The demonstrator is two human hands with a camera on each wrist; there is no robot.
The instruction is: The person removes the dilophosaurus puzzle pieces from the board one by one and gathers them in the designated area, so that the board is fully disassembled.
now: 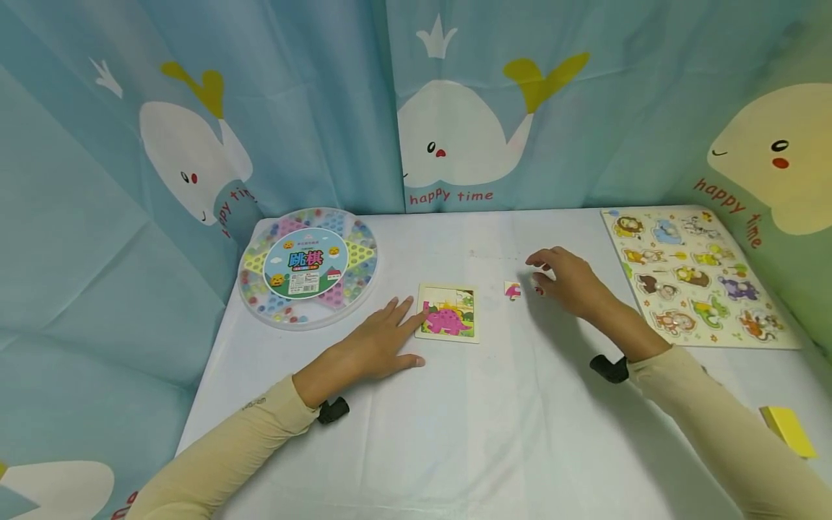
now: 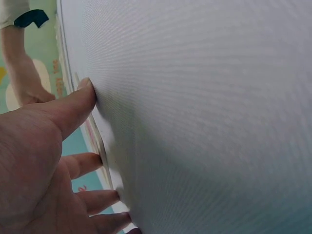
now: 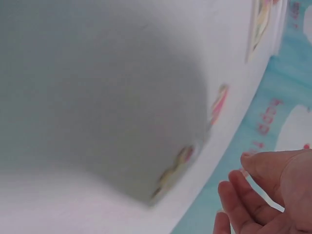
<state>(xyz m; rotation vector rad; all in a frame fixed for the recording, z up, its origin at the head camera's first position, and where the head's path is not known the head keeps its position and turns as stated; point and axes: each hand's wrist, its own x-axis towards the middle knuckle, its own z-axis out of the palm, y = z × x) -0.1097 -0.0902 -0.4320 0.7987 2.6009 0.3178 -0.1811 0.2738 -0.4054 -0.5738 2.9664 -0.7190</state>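
Note:
A small framed jigsaw puzzle [image 1: 447, 313] with a pink dinosaur lies mid-table, bare patches showing in its upper part. Over its left edge my left hand [image 1: 383, 339] reaches with spread fingers, the index finger touching the puzzle. My right hand [image 1: 565, 283] hovers above the table to the right, fingers bent, with a gap between thumb and index finger in the head view. Beneath it lies a puzzle piece [image 1: 539, 291], partly hidden by the hand. Another piece [image 1: 512, 290], pink and white, lies between that one and the puzzle; both pieces [image 3: 173, 173] look blurred in the right wrist view.
A round Chinese checkers box [image 1: 305, 267] sits at the back left. At the right lies an animal peg puzzle board [image 1: 698, 274]. A yellow block [image 1: 789, 431] is near the right edge. A whale-printed curtain [image 1: 312, 108] hangs behind the white table [image 1: 455, 433].

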